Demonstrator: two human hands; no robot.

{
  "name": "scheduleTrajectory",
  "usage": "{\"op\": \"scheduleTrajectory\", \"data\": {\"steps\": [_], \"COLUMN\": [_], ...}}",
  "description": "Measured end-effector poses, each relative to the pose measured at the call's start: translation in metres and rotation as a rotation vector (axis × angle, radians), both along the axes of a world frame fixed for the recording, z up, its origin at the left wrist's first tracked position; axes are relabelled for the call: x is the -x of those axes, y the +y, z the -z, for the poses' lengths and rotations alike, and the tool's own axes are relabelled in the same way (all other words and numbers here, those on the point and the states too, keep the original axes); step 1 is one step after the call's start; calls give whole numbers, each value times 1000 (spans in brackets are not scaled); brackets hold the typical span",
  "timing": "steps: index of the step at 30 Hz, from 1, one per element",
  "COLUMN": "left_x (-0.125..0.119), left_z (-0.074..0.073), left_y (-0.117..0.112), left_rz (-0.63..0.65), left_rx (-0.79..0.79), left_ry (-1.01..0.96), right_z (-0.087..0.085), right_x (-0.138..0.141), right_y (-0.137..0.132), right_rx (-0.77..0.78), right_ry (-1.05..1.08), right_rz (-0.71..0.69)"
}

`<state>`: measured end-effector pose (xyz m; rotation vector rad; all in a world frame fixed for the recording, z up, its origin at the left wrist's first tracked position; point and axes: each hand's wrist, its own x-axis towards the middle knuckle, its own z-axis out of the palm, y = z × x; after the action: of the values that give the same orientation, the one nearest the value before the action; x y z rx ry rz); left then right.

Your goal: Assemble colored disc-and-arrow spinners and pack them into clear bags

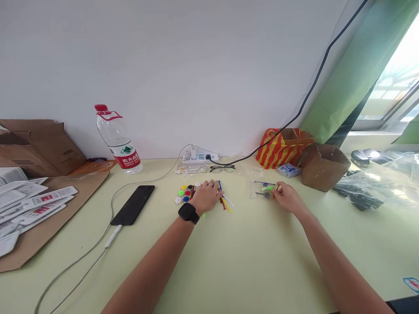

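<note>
My left hand (207, 196), with a black watch on its wrist, rests on the pale green table (229, 261) over a bunch of thin coloured sticks (225, 201); its fingers curl down onto them. Several small round coloured caps (183, 193) lie just left of that hand. My right hand (285, 195) reaches to a small clear plastic bag (264, 189) holding more coloured pieces and pinches its right edge.
A black phone (133, 204) on a grey cable lies to the left, with a water bottle (117, 140) behind it. Glasses (222, 168) and a power strip (199, 156) sit by the wall. Cardboard boxes (324, 165), a striped bag (278, 148) and papers (29, 205) flank the sides.
</note>
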<state>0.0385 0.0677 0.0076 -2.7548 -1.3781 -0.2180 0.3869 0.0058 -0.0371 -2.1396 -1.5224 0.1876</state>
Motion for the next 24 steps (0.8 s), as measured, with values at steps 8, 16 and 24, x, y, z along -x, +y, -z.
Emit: {"op": "scheduleTrajectory", "data": {"steps": [8, 16, 24], "left_x": [-22, -42, -45], "left_z": [-43, -54, -36], "left_y": [-2, 7, 11], "left_rz": [56, 41, 102], "left_rx": [138, 298, 310], "left_ry": [-116, -205, -200], "right_z": [-16, -89, -149], "right_x": [5, 30, 41], "right_y": [8, 24, 29], "right_rx": [-29, -221, -268], "right_ry": [291, -98, -71], "right_rz": [25, -383, -469]}}
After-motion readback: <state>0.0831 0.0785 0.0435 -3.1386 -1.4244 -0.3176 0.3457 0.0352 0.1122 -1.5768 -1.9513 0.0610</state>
